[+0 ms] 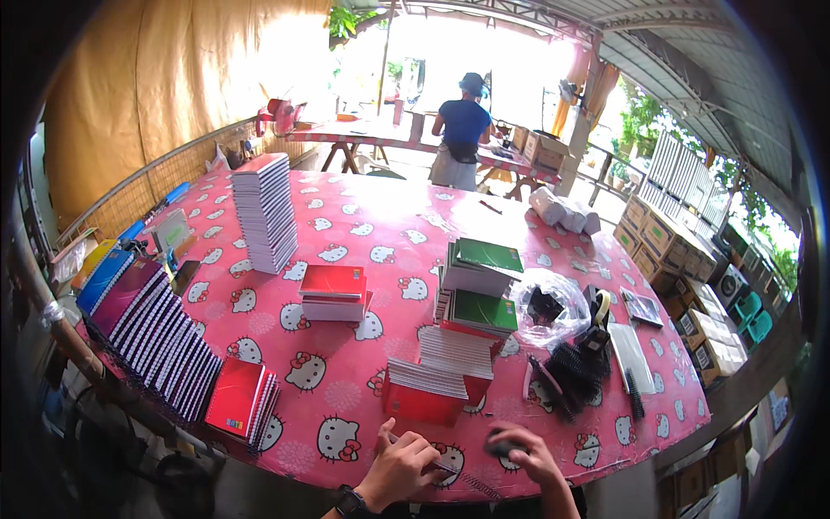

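Super open spot, tan tarp [173, 95] hung along my left, corrugated metal roof [748, 104] on steel trusses [670, 56] overhead, daylight [536, 73] blasting in behind the far trestle table [367, 134].

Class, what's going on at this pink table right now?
The person's left hand holds a thin item near the front of the pink table, a dark coil extending to its right. The right hand, blurred, grips a small dark object I can't identify. Red notebooks sit just beyond, and loose black coils lie to the right.

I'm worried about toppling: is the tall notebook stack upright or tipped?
Upright: the tall notebook stack rises in one column from the pink tablecloth.
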